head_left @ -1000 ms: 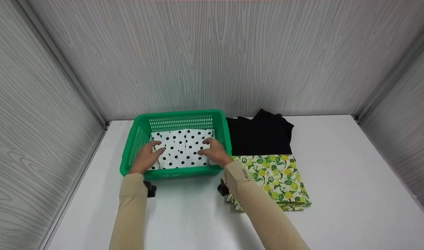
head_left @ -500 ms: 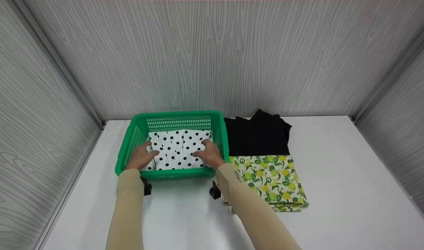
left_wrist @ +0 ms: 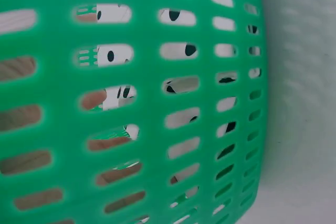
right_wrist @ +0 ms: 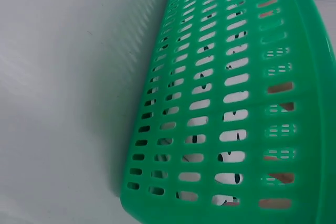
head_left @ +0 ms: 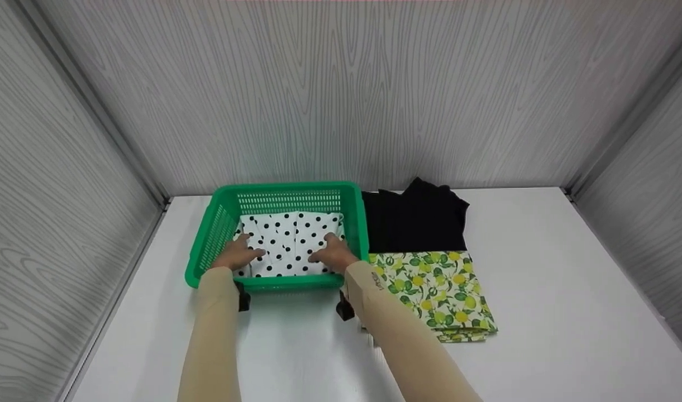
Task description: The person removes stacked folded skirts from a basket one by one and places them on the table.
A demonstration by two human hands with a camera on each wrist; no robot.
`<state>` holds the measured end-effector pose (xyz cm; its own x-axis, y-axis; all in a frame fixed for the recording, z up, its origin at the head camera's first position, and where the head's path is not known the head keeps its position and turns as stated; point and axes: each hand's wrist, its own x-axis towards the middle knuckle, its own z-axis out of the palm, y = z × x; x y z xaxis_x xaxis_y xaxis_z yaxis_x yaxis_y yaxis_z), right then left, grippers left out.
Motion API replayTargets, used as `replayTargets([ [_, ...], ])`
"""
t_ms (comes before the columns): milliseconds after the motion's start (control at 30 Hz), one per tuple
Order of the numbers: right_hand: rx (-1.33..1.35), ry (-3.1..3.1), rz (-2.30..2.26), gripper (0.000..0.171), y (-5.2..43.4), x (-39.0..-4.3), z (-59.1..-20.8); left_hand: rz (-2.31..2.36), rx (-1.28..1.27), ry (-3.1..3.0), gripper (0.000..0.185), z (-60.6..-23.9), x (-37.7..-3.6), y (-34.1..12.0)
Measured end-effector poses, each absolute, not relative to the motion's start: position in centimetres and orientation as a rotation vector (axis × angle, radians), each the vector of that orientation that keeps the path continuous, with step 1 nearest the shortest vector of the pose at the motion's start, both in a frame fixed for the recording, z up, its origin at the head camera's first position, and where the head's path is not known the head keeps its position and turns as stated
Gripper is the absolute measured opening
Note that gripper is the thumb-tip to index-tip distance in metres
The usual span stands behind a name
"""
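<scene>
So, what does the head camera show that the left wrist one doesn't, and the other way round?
Only the head view shows the black cloth, the lemon-print cloth, the beige sleeves and, unobscured, the left grip and right grip.

Only the left wrist view shows a slotted wall close up from outside, with patches of skin behind some slots.

Both share the green basket, the dotted cloth inside it and the white tabletop.

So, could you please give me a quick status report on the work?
Left hand, right hand: at opposite sides of white black-dotted cloth, thumbs spread. Cloth inside green perforated rectangular plastic basket. No obstruction visible.
</scene>
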<state>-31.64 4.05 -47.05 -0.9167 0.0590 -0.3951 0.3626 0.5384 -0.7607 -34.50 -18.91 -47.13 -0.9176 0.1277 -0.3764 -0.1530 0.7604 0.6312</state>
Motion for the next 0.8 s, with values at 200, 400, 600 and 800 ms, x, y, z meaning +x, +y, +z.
replayTargets([
  [200, 0.345, 2.404, -1.27, 0.07, 4.0, -32.0, -47.3, 1.031, -0.111, 2.481, 0.079, -47.3, -34.8, -19.2],
  [400, 0.375, 2.292, -1.443, 0.06, 4.3, -32.8, -47.8, 1.104, -0.114, 2.426, 0.078, -47.5, -35.2, -19.5],
  [600, 0.321, 2.222, -1.527, 0.044, 4.7, -32.9, -48.1, 1.15, -0.082, 2.438, 0.066, -47.8, -35.3, -20.0],
  [800, 0.288, 2.167, -1.578, 0.059, 4.7, -32.8, -48.0, 1.249, -0.207, 2.374, 0.066, -48.0, -35.2, -19.7],
])
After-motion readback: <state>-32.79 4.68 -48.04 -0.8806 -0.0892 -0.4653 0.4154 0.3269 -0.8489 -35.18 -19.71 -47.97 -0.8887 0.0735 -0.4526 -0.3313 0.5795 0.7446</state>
